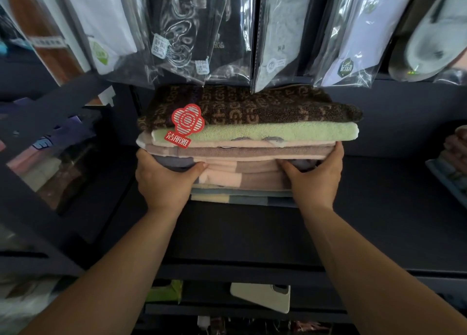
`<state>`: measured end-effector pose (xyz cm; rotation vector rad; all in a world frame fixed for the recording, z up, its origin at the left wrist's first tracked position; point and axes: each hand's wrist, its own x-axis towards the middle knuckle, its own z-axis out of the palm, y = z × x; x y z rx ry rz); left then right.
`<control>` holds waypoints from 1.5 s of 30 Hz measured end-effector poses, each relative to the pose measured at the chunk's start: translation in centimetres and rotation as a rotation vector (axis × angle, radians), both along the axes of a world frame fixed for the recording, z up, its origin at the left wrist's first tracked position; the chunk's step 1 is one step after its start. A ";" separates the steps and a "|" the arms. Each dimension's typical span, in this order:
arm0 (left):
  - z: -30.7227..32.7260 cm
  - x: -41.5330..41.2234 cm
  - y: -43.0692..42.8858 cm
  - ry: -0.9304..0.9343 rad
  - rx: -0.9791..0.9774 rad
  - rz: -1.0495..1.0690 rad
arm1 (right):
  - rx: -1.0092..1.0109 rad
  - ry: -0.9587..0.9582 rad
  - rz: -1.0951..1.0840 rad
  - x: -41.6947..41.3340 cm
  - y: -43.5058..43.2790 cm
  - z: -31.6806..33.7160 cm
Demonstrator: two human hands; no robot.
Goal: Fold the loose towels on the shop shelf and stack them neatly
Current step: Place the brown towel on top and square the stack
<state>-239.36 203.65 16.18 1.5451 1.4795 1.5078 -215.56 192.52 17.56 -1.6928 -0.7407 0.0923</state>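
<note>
The pile of folded towels [252,152] is gripped between the left hand [164,180] and the right hand [313,178], fingers curled round its sides, so stacking seems nearly done; next the pile should be pushed straight and let go gently.

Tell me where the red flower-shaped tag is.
Head view: the red tag hangs at the left front of the stack, over the brown towel and green towel, above the left hand.
</note>
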 end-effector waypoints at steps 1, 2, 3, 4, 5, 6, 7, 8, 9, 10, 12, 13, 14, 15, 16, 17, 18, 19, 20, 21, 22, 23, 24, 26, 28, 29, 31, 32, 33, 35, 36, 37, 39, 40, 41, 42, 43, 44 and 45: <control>-0.1 -0.3 0.0 -0.009 -0.007 -0.020 | -0.019 0.003 0.014 0.3 -0.2 0.1; -0.4 -0.8 0.0 -0.032 -0.008 -0.044 | -0.031 0.013 0.046 0.6 -0.5 0.1; -0.5 -1.4 0.0 -0.066 -0.001 -0.068 | -0.013 0.029 0.091 1.0 -1.0 0.3; -0.4 -2.0 -0.1 -0.110 0.008 -0.096 | 0.050 0.058 0.141 1.3 -1.4 0.4; -0.2 -2.5 -0.2 -0.147 0.013 -0.118 | 0.149 0.108 0.182 1.6 -1.9 0.6; 0.4 -2.8 -0.2 -0.176 0.020 -0.141 | 0.255 0.164 0.200 1.9 -2.4 1.0; 1.1 -2.8 -0.2 -0.187 0.045 -0.159 | 0.336 0.212 0.200 2.0 -2.6 1.7; 1.7 -2.8 0.2 -0.185 0.082 -0.178 | 0.378 0.247 0.189 2.0 -2.8 2.6; 2.4 -2.6 0.5 -0.171 0.119 -0.187 | 0.384 0.264 0.183 1.9 -2.7 3.5; 3.0 -2.4 0.9 -0.162 0.141 -0.190 | 0.366 0.256 0.177 1.7 -2.5 4.1; 3.9 -2.0 1.4 -0.162 0.156 -0.182 | 0.328 0.212 0.128 1.3 -1.9 4.8; 4.1 -1.9 1.6 -0.156 0.159 -0.167 | 0.321 0.204 0.098 0.8 -1.8 5.0; 4.3 -1.9 1.8 -0.150 0.167 -0.151 | 0.326 0.207 0.075 0.4 -1.6 5.1; 4.5 -2.0 1.9 -0.146 0.174 -0.136 | 0.337 0.212 0.060 -0.1 -1.5 5.1; 4.6 -2.1 2.2 -0.152 0.181 -0.123 | 0.346 0.211 0.060 -0.6 -1.5 5.0; 4.9 -2.2 2.6 -0.162 0.190 -0.107 | 0.347 0.200 0.068 -1.1 -1.4 4.9; 5.2 -2.3 3.0 -0.176 0.200 -0.088 | 0.338 0.177 0.086 -1.6 -1.4 4.9; 5.5 -2.5 3.4 -0.189 0.206 -0.076 | 0.323 0.150 0.109 -1.9 -1.3 4.8; 5.7 -2.7 3.8 -0.197 0.209 -0.073 | 0.302 0.129 0.134 -2.0 -1.2 4.7; 5.9 -2.9 4.2 -0.194 0.207 -0.075 | 0.285 0.117 0.147 -2.0 -1.2 4.6; 6.0 -3.0 4.4 -0.174 0.198 -0.076 | 0.279 0.118 0.139 -1.6 -1.1 4.6; 6.1 -3.1 4.3 -0.150 0.184 -0.079 | 0.283 0.134 0.118 -1.2 -1.2 4.7; 6.2 -3.1 4.1 -0.138 0.170 -0.086 | 0.288 0.158 0.100 -0.6 -1.3 4.8; 6.0 -3.2 3.2 -0.212 0.150 -0.113 | 0.289 0.207 0.086 0.4 -1.6 4.9; 5.3 -3.4 2.1 -0.306 0.128 -0.125 | 0.298 0.240 0.074 1.0 -2.1 4.9; 4.8 -3.7 1.7 -0.292 0.119 -0.113 | 0.319 0.258 0.073 1.2 -2.3 4.8; 3.9 -4.1 1.0 -0.218 0.098 -0.117 | 0.354 0.279 0.093 1.2 -2.8 4.8; 3.6 -4.3 1.0 -0.168 0.095 -0.129 | 0.350 0.271 0.107 1.2 -3.0 4.8; 3.5 -4.4 0.9 -0.113 0.111 -0.136 | 0.338 0.257 0.120 1.0 -3.1 4.9; 3.7 -4.4 1.1 -0.030 0.156 -0.119 | 0.300 0.229 0.140 0.7 -2.9 5.3; 4.1 -4.4 1.1 -0.013 0.163 -0.109 | 0.284 0.229 0.141 0.7 -2.6 5.5; 4.4 -4.3 1.1 -0.006 0.156 -0.101 | 0.274 0.242 0.132 0.7 -2.3 5.7; 4.9 -4.3 1.5 -0.013 0.137 -0.099 | 0.261 0.266 0.090 1.0 -1.7 6.2; 5.1 -4.3 1.7 -0.016 0.125 -0.107 | 0.257 0.267 0.070 1.3 -1.4 6.4; 5.4 -4.4 1.9 -0.021 0.112 -0.115 | 0.257 0.264 0.055 1.5 -1.1 6.6; 5.6 -4.4 2.0 -0.027 0.104 -0.121 | 0.261 0.260 0.047 1.7 -0.9 6.7; 5.8 -4.4 2.0 -0.030 0.107 -0.118 | 0.267 0.254 0.040 1.9 -0.8 6.8; 6.0 -4.3 1.9 -0.024 0.125 -0.103 | 0.270 0.252 0.037 2.0 -0.8 6.8; 6.2 -4.3 1.6 -0.001 0.165 -0.065 | 0.272 0.256 0.039 2.0 -0.8 6.8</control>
